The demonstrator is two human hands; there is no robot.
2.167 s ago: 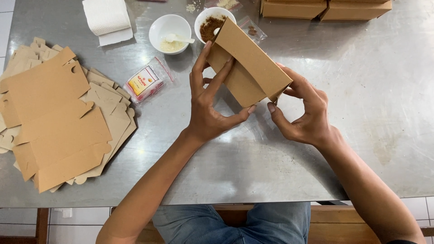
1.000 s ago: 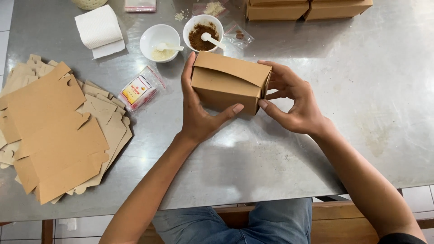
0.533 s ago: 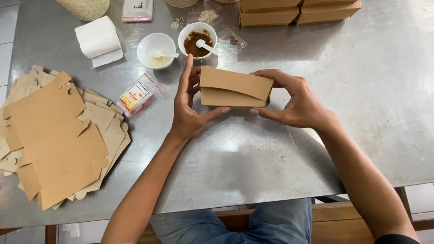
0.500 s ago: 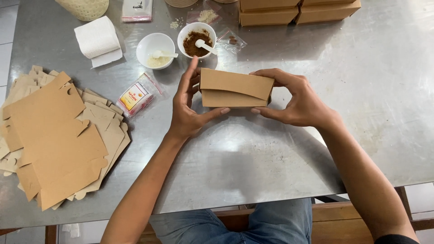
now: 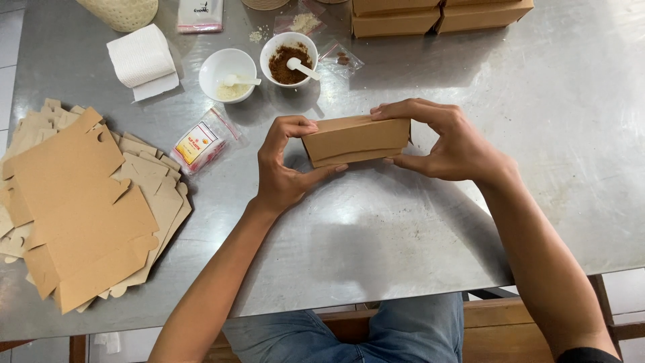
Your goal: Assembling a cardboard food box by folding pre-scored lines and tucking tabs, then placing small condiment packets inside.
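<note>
Head cam: I'm pinching the box (image 5: pixel 356 140) w/ left hand (image 5: pixel 285 165) & right hand (image 5: pixel 443 138), fingers curled at both ends, squaring it on the table (image 5: pixel 403 228).

Small brown folded cardboard box (image 5: pixel 356 140), mid-table on grey steel table (image 5: pixel 537 134): gripped at its ends by left hand (image 5: pixel 285 168) and right hand (image 5: pixel 447 141). Stack of flat brown cardboard blanks (image 5: pixel 80 208) at left edge. Two white bowls (image 5: pixel 259 64) near far edge.
</note>
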